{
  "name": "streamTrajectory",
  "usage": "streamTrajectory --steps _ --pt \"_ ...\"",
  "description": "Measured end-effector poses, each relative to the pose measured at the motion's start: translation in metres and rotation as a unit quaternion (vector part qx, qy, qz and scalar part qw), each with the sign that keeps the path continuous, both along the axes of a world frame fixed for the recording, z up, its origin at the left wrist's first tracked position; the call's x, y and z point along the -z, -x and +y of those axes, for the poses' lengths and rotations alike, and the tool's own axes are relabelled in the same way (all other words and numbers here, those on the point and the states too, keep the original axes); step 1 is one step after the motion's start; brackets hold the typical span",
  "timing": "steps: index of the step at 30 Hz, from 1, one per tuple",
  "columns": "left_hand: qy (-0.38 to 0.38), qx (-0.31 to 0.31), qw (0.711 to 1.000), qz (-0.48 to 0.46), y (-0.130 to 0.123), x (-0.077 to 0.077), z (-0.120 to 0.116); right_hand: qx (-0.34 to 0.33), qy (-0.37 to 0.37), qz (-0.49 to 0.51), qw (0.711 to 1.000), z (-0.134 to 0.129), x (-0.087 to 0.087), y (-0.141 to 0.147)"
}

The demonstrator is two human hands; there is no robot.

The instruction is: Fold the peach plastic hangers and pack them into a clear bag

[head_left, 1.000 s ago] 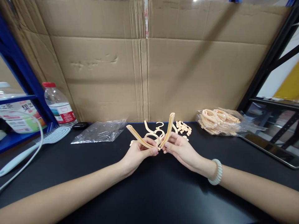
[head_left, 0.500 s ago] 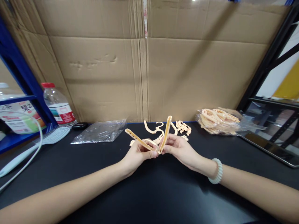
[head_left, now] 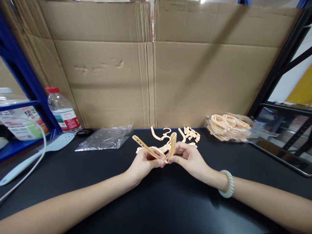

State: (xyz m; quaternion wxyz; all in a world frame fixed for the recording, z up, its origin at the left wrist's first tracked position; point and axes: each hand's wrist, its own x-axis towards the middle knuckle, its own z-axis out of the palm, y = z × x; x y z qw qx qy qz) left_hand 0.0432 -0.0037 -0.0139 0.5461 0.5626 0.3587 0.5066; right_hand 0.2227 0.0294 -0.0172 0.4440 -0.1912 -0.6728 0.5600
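Two hands bring together the ends of two cream plastic strips above a black table [head_left: 156, 201].

Left hand [head_left: 147, 162]: thumb and fingers pinched on the left strip [head_left: 146, 148], which slants toward ten o'clock. Right hand [head_left: 188, 159]: fingertips pinched on the right strip [head_left: 172, 146], pointing just past twelve. The lower ends meet between the hands; whether they are joined, I cannot tell. From there, loose curved pieces [head_left: 167, 131] lie at twelve o'clock, a filled clear bag [head_left: 226, 126] at two.
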Motion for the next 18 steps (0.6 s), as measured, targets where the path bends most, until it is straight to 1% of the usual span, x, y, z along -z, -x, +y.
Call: streamTrajectory --steps 3,10,14,18 --pt "0.005 -0.012 1.000 0.001 -0.0008 -0.0007 -0.0002 0.017 -0.013 -0.006 1.000 -0.0025 0.0011 -0.0003" --pt "0.021 -0.041 0.998 -0.030 -0.0025 0.0027 0.0004 0.064 -0.056 -0.041 0.996 -0.0064 0.0065 -0.0007" --pt "0.030 -0.050 0.998 -0.031 -0.0026 0.0013 0.0000 0.085 -0.052 -0.032 0.994 -0.0063 0.0067 0.0013" --pt "0.045 -0.061 0.997 -0.026 -0.0029 0.0012 -0.0001 0.125 -0.036 -0.029 0.991 -0.0044 0.0090 0.0042"
